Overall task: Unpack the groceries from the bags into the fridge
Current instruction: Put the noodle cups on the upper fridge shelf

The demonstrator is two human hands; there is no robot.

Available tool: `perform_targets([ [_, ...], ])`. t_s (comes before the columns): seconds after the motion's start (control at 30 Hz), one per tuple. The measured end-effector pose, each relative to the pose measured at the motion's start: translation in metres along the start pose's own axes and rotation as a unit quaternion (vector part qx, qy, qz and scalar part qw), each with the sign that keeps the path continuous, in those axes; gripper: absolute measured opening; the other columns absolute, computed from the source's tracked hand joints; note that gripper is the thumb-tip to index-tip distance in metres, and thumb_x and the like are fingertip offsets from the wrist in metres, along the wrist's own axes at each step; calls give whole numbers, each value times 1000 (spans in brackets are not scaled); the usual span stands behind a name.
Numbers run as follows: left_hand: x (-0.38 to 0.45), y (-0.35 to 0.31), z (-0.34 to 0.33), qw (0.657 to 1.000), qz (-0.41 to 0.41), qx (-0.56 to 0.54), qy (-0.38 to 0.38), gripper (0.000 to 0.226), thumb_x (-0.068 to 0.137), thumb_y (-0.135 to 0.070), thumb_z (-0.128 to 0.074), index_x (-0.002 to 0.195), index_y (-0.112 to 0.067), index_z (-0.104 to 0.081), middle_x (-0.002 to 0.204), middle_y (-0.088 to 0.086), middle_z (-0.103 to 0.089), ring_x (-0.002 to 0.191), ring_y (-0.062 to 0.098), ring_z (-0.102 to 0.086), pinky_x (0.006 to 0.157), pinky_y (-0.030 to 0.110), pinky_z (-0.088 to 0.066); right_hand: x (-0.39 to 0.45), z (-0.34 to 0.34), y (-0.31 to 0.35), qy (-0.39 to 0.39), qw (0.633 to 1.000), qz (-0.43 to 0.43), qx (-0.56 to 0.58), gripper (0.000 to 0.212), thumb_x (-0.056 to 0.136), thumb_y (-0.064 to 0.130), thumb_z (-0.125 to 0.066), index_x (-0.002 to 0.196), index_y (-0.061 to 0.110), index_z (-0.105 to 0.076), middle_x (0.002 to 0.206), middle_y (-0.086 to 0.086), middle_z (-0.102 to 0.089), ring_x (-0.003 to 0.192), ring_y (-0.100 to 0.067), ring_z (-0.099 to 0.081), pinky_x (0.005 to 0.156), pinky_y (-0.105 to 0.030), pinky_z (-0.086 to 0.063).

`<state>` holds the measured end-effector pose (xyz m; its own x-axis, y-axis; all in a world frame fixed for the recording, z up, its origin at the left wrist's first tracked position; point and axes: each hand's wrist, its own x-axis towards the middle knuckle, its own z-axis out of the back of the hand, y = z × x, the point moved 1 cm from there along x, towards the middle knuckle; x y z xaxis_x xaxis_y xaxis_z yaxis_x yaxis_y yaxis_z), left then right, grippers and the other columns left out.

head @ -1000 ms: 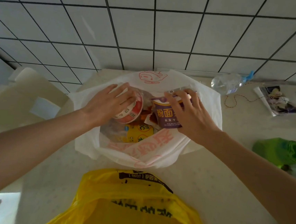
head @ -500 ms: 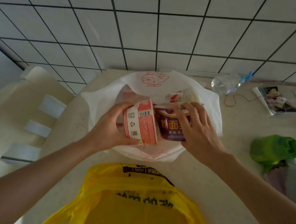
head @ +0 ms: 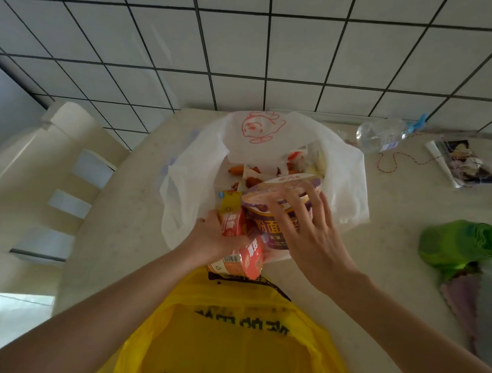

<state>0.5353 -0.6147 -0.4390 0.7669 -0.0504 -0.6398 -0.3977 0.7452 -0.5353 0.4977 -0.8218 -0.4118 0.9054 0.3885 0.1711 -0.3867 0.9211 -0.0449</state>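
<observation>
Early stage. L hand (head: 213, 237) grips red cup (head: 240, 246); R hand (head: 309, 234) grasps purple cup (head: 279, 201) w/ fingers over lid. More packets beyond in white bag (head: 191, 181); yellow bag (head: 238, 345) near wrists unopened; fridge unseen.

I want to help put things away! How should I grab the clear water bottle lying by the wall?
Grip the clear water bottle around its round middle, coming down from above. It lies on its side on the counter, blue cap toward the right, so its long body is open to your hand. It looks crumpled, so hold gently.
</observation>
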Motion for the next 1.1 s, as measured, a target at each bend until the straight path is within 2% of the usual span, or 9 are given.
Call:
perform_targets([
  [0.13,-4,1,4,995,26,-91,-5,96,68,-42,-84,143,-17,-30,134,5,-54,116,25,-57,97,42,-50,-8,0,-2,43,995,-50,69,97,61,38,-84,140,31,-28,153,-20,-14,138,-55,-9,99,-74,-29],
  [0.2,-9,2,6,992,40,-115,-13,99,69,-40,-83,146,-15,-27,137,6,-51,117,26,-56,99,44,-49,-11,2,2,38,978,-85,188,86,68,69,-65,137,29,-33,156,-18,-6,141,-51,-1,106,-71,-21],
  [0.27,-14,2,5,990,48,-130,-27,97,69,-40,-83,146,-16,-28,134,5,-52,116,26,-56,98,44,-49,-10,7,10,2,944,-158,291,69,80,71,-49,130,25,-39,155,-14,-5,143,-44,-4,112,-64,-18],
  [0.37,-22,-1,1,983,58,-166,-43,90,70,-39,-82,143,-16,-33,120,2,-55,109,25,-59,96,46,-51,-3,19,13,-51,834,-344,429,46,92,52,-44,129,25,-37,153,-10,-11,138,-31,-25,100,-45,-42],
  [0.43,-27,-1,-1,980,54,-183,-52,91,67,-40,-83,141,-16,-35,118,1,-56,107,25,-61,95,47,-51,3,17,7,-40,742,-453,493,55,93,44,-51,139,26,-29,149,-12,-20,123,-21,-40,88,-30,-40],
  [0.57,-36,0,-3,979,49,-180,-81,96,63,-40,-85,142,-16,-37,120,-1,-56,106,23,-60,95,45,-51,0,-7,-8,26,600,-564,566,71,84,38,-67,140,9,-33,132,-9,-49,113,-26,-56,93,-39,-49],
  [0.67,-42,-2,-5,975,41,-191,-103,98,62,-39,-86,143,-16,-37,125,1,-56,110,24,-60,98,46,-50,-12,-13,-7,60,590,-557,581,39,86,41,-64,110,9,-64,99,-5,-70,92,-23,-67,86,-42,-55],
  [0.8,-59,-1,-5,972,12,-200,-119,101,54,-41,-87,141,-17,-40,120,-1,-56,107,23,-60,97,46,-50,-22,-1,2,57,584,-533,610,26,90,44,-58,104,22,-62,94,3,-68,86,-17,-62,76,-36,-51],
  [1.1,-128,27,19,946,-56,-271,-169,82,68,-20,-86,138,-21,-45,110,-5,-61,86,2,-62,69,21,-53,-57,66,37,49,547,-474,688,56,78,38,-73,124,21,-43,102,-5,-66,100,-28,-65,77,-45,-58],
])
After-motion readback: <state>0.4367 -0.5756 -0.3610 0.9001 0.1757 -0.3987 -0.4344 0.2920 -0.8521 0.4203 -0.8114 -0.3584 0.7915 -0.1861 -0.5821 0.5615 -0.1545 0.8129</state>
